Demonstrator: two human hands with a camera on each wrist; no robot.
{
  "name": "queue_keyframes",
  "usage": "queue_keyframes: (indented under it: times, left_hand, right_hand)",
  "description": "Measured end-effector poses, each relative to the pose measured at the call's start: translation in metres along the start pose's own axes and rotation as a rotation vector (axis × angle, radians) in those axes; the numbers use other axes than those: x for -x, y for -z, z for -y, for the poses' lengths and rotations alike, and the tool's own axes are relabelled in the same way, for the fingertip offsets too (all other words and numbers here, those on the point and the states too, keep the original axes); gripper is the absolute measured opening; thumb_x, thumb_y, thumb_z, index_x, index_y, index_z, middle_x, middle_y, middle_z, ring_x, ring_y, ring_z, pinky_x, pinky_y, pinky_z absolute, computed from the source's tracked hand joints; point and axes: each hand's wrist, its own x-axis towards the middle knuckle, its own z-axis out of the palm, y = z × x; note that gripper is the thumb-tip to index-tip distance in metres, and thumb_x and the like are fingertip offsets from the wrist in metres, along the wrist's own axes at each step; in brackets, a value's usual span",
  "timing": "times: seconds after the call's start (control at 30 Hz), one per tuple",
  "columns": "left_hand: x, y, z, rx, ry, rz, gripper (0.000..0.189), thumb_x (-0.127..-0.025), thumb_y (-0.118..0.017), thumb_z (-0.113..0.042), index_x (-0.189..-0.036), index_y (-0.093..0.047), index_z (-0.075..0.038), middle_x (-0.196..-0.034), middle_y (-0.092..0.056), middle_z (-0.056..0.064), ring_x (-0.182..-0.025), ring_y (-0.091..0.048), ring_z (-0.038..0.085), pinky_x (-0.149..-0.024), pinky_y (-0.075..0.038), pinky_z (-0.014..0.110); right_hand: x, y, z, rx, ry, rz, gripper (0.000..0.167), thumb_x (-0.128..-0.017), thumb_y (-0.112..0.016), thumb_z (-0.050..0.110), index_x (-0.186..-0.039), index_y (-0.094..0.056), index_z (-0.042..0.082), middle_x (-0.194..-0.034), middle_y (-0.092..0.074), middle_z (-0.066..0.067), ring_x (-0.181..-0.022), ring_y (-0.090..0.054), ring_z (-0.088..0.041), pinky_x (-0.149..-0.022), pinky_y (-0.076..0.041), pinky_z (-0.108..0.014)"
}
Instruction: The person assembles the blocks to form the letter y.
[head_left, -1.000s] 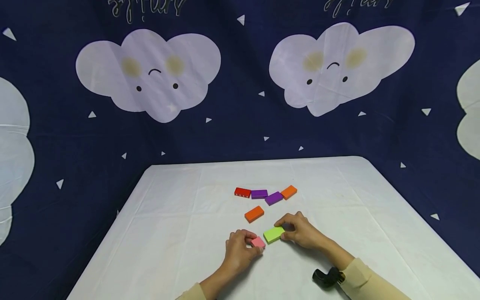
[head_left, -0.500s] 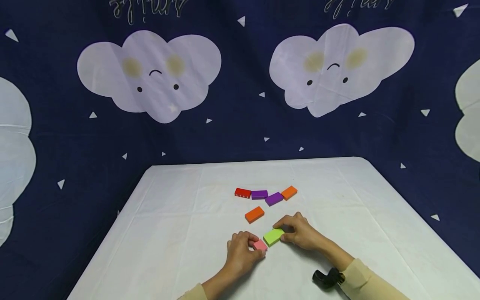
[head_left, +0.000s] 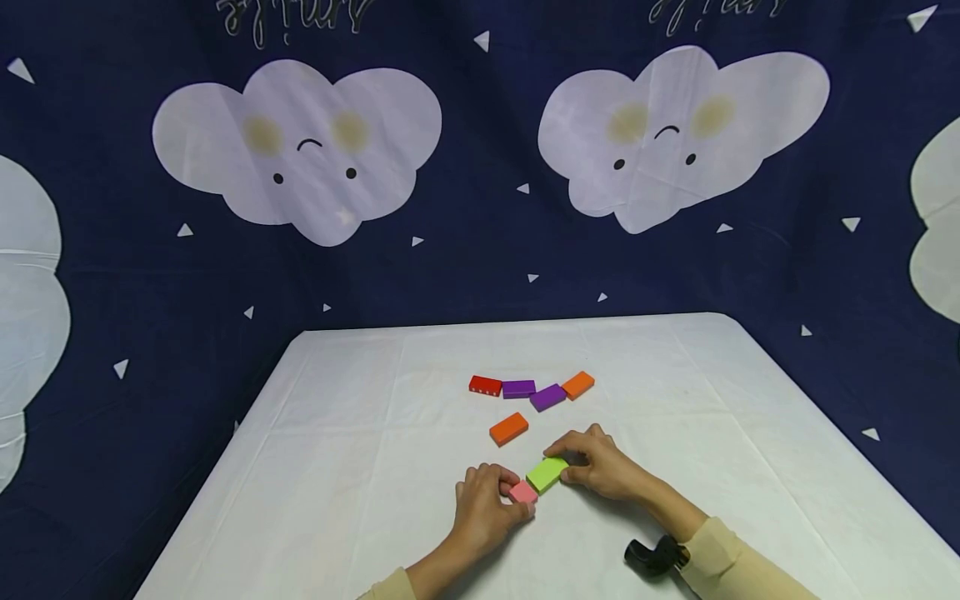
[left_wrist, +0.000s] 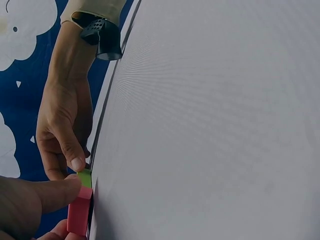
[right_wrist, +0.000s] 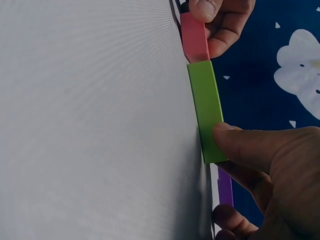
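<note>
Between its thumb and fingers, my left hand point(head_left: 482, 504) pinches a pink domino-like block point(head_left: 523, 492) lying on the white tabletop. My right hand point(head_left: 600, 463) pinches the right end of a lime green block point(head_left: 546, 475) in the same way. The near ends of the two blocks meet at a slight angle. In the right wrist view, the pink block point(right_wrist: 195, 37) abuts the green block point(right_wrist: 206, 107) end to end. The left wrist view has the pink block point(left_wrist: 80, 212) under the left thumb, with only a bit of the green block point(left_wrist: 84, 177) showing beyond it.
Beyond the hands lies a single orange block point(head_left: 508, 429). Farther back, a red block point(head_left: 485, 386) with white dots, two purple blocks, one at left point(head_left: 518, 389), and another orange block point(head_left: 578, 385) form a bent row. A dark cloud-print cloth point(head_left: 480, 275) hangs behind the table.
My left hand has slid the pink block right and slightly nearer, closing the gap to the green block. The green block has tilted slightly and its left end has come nearer.
</note>
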Motion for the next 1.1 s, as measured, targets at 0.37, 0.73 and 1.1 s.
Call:
queue_keyframes:
  times: [0.37, 0.73, 1.1]
  left_hand:
    - [0.002, 0.004, -0.003, 0.016, 0.024, 0.01, 0.042, -0.065, -0.082, -0.029, -0.098, -0.063, -0.012, -0.083, -0.055, -0.002, -0.082, -0.037, 0.009, -0.07, -0.024, 0.027]
    - [-0.002, 0.016, 0.003, 0.106, 0.045, 0.064, 0.038, -0.071, -0.077, -0.021, -0.106, -0.067, -0.01, -0.097, -0.063, 0.001, -0.088, -0.04, 0.012, -0.074, -0.025, 0.029]
    - [-0.006, 0.021, 0.012, 0.11, -0.014, 0.102, 0.034, -0.075, -0.076, -0.022, -0.107, -0.07, -0.014, -0.103, -0.069, -0.002, -0.09, -0.042, 0.011, -0.077, -0.025, 0.03]
  right_hand:
    - [0.001, 0.001, 0.003, 0.004, 0.005, -0.028, 0.041, -0.076, -0.075, 0.028, -0.115, -0.065, 0.025, -0.117, -0.065, 0.006, -0.086, -0.035, -0.015, -0.073, -0.023, -0.029]
    - [0.005, -0.004, 0.01, 0.064, -0.054, -0.213, 0.044, -0.073, -0.077, 0.034, -0.115, -0.066, 0.026, -0.113, -0.067, 0.008, -0.083, -0.039, -0.013, -0.075, -0.025, -0.028]
    - [0.007, -0.01, 0.017, 0.091, -0.143, -0.3, 0.047, -0.071, -0.079, 0.034, -0.114, -0.067, 0.023, -0.114, -0.068, 0.004, -0.082, -0.04, -0.012, -0.077, -0.028, -0.029]
